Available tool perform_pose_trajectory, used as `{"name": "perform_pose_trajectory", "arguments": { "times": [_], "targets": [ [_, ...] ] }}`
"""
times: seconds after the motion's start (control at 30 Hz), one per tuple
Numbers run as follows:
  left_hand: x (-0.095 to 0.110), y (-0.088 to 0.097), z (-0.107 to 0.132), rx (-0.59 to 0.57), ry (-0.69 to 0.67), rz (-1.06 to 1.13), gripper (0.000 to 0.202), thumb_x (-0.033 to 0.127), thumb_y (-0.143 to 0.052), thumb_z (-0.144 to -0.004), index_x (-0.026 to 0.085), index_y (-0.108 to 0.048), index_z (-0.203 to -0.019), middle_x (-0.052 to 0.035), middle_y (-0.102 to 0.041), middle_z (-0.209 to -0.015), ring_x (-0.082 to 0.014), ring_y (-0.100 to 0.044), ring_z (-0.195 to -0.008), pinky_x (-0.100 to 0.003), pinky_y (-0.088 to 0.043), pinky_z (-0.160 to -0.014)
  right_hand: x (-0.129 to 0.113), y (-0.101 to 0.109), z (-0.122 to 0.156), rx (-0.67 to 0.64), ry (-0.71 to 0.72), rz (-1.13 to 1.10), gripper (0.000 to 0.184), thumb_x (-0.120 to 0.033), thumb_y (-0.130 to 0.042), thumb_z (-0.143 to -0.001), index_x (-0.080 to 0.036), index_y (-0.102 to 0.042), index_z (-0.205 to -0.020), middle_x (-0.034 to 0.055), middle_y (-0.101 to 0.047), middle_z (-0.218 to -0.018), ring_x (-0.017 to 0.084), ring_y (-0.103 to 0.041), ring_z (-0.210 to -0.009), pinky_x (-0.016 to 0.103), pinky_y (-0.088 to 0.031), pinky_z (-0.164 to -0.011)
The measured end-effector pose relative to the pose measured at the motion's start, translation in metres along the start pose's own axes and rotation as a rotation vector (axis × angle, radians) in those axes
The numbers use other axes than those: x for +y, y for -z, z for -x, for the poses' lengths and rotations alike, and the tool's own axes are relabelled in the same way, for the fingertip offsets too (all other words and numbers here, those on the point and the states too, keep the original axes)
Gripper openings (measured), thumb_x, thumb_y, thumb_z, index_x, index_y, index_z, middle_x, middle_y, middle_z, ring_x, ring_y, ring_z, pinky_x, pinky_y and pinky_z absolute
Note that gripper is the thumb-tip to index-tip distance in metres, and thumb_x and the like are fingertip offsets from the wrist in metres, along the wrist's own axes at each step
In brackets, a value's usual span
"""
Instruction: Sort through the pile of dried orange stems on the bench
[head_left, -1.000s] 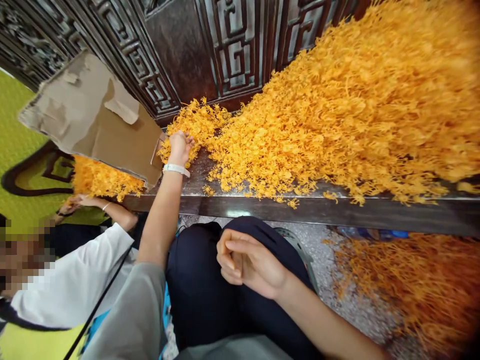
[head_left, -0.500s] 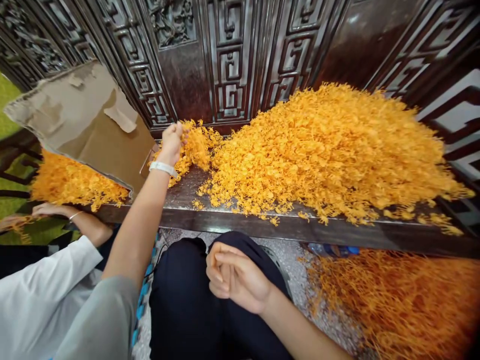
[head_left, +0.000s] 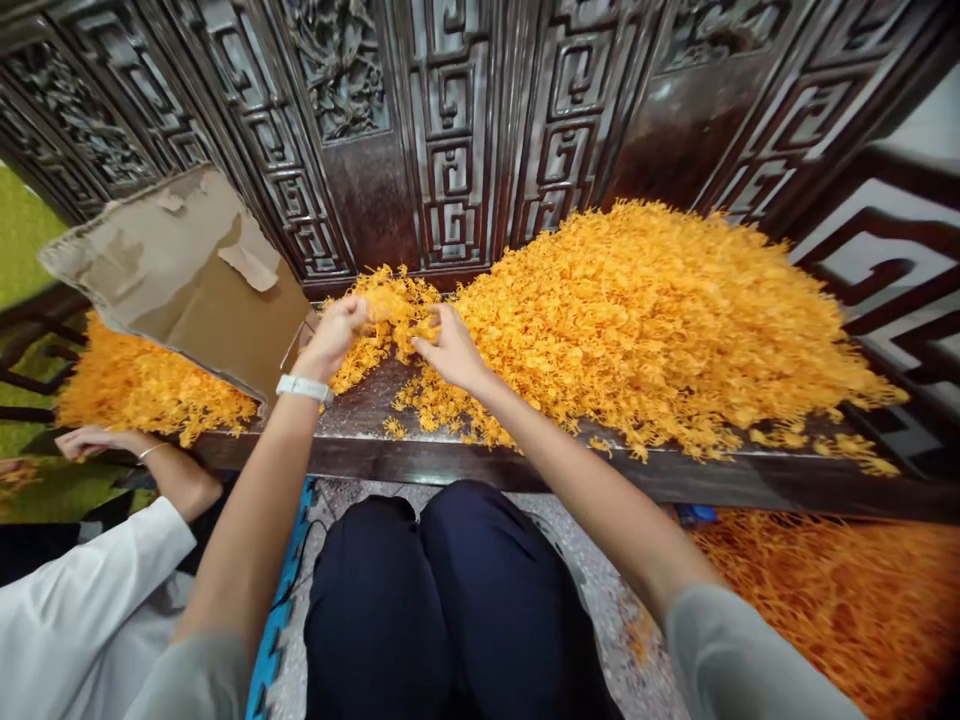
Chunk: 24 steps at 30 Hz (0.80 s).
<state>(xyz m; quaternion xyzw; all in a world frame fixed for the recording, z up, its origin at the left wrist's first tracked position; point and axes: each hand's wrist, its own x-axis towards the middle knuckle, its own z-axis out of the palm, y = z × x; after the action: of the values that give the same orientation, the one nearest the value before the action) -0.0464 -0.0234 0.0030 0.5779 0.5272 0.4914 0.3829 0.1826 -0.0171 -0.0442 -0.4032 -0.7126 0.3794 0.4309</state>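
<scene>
Orange sprig clump (head_left: 390, 300): at heap (head_left: 660, 310) left edge, level between left hand (head_left: 335, 335) and right hand (head_left: 450, 350), both pinching it.

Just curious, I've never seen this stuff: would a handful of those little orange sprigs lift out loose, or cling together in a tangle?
Probably tangled: the clump between the left hand and right hand hangs together. Likely light and springy, since the heap piles up fluffy. A push would probably scatter strays like those near the bench edge.
</scene>
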Motion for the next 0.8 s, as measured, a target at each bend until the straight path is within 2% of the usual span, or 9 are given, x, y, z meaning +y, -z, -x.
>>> {"name": "perform_pose_trajectory", "arguments": {
  "times": [0.07,0.17,0.2,0.27,0.37,0.47,0.53,0.63,0.8],
  "targets": [
    [-0.005,-0.007,0.016,-0.183,-0.035,-0.216,0.033,0.042,-0.075,-0.084,0.020,-0.056,-0.068,-0.0007,-0.058,-0.069,-0.0155,-0.053,-0.067,-0.030,-0.044,-0.067,0.015,-0.010,-0.032,-0.070,0.108,0.223,0.070,-0.021,-0.070,-0.092,-0.018,-0.044,-0.157,0.0197,-0.054,-0.139,0.029,-0.058,-0.114,0.046,-0.049,-0.099],
    [-0.020,-0.013,0.032,-0.359,-0.040,-0.416,0.045,0.059,-0.069,-0.090,0.019,-0.067,-0.069,-0.0018,-0.059,-0.066,-0.0163,-0.050,-0.064,-0.032,-0.042,-0.066,0.029,-0.023,-0.047,-0.262,0.208,0.286,0.046,-0.015,-0.059,-0.097,-0.022,-0.063,-0.142,0.0140,-0.062,-0.122,0.028,-0.056,-0.114,0.043,-0.044,-0.099],
    [-0.027,-0.013,0.034,-0.322,-0.026,-0.434,0.052,0.065,-0.063,-0.092,0.019,-0.069,-0.068,-0.0027,-0.059,-0.064,-0.0171,-0.050,-0.062,-0.032,-0.042,-0.065,0.033,-0.027,-0.046,-0.299,0.208,0.212,0.032,-0.014,-0.057,-0.098,-0.020,-0.070,-0.126,0.0112,-0.064,-0.112,0.026,-0.055,-0.110,0.041,-0.042,-0.098],
    [-0.042,-0.010,0.035,-0.086,0.016,-0.417,0.062,0.071,-0.048,-0.097,0.019,-0.071,-0.071,-0.0055,-0.060,-0.063,-0.0199,-0.054,-0.062,-0.033,-0.044,-0.064,0.040,-0.033,-0.040,-0.309,0.170,0.024,0.015,-0.017,-0.055,-0.099,-0.018,-0.069,-0.096,0.0061,-0.063,-0.095,0.022,-0.054,-0.098,0.038,-0.040,-0.095],
    [-0.064,-0.007,0.027,0.266,-0.026,-0.528,0.049,0.058,-0.048,-0.099,0.018,-0.075,-0.111,-0.0148,-0.074,-0.104,-0.0293,-0.068,-0.094,-0.040,-0.053,-0.081,0.050,-0.040,-0.028,-0.251,0.085,-0.149,0.021,-0.026,-0.048,-0.104,-0.020,-0.056,-0.085,0.0019,-0.058,-0.085,0.017,-0.053,-0.084,0.032,-0.042,-0.084],
    [-0.081,-0.014,0.015,0.144,-0.148,-0.858,0.066,0.044,-0.067,-0.089,0.021,-0.057,-0.151,-0.0181,-0.060,-0.153,-0.0397,-0.055,-0.135,-0.052,-0.044,-0.109,0.051,-0.043,-0.017,-0.223,-0.014,-0.263,0.022,-0.034,-0.039,-0.107,-0.022,-0.053,-0.095,0.0001,-0.059,-0.082,0.014,-0.055,-0.071,0.028,-0.042,-0.069],
    [-0.091,-0.020,0.005,0.075,-0.113,-0.959,0.067,0.047,-0.067,-0.091,0.022,-0.057,-0.152,-0.0200,-0.063,-0.150,-0.0437,-0.053,-0.138,-0.056,-0.039,-0.111,0.043,-0.039,-0.014,-0.189,-0.145,-0.448,0.022,-0.038,-0.039,-0.108,-0.023,-0.054,-0.101,-0.0025,-0.057,-0.074,0.013,-0.050,-0.058,0.026,-0.038,-0.059],
    [-0.107,-0.018,-0.010,0.194,0.082,-0.988,0.056,0.058,-0.058,-0.097,0.016,-0.068,-0.133,-0.0250,-0.073,-0.128,-0.0461,-0.059,-0.127,-0.058,-0.041,-0.105,0.020,-0.014,-0.021,-0.099,-0.317,-0.755,0.019,-0.033,-0.039,-0.107,-0.023,-0.055,-0.101,-0.0055,-0.051,-0.061,0.012,-0.040,-0.048,0.026,-0.032,-0.051],
    [-0.127,0.009,-0.020,0.231,0.196,-1.045,0.054,0.057,-0.058,-0.094,0.013,-0.067,-0.123,-0.0285,-0.070,-0.127,-0.0514,-0.057,-0.128,-0.063,-0.042,-0.103,-0.027,0.076,-0.045,0.049,-0.273,-1.044,0.021,-0.007,-0.038,-0.098,-0.022,-0.048,-0.088,-0.0038,-0.051,-0.064,0.010,-0.037,-0.053,0.022,-0.035,-0.055]
  ]
}}
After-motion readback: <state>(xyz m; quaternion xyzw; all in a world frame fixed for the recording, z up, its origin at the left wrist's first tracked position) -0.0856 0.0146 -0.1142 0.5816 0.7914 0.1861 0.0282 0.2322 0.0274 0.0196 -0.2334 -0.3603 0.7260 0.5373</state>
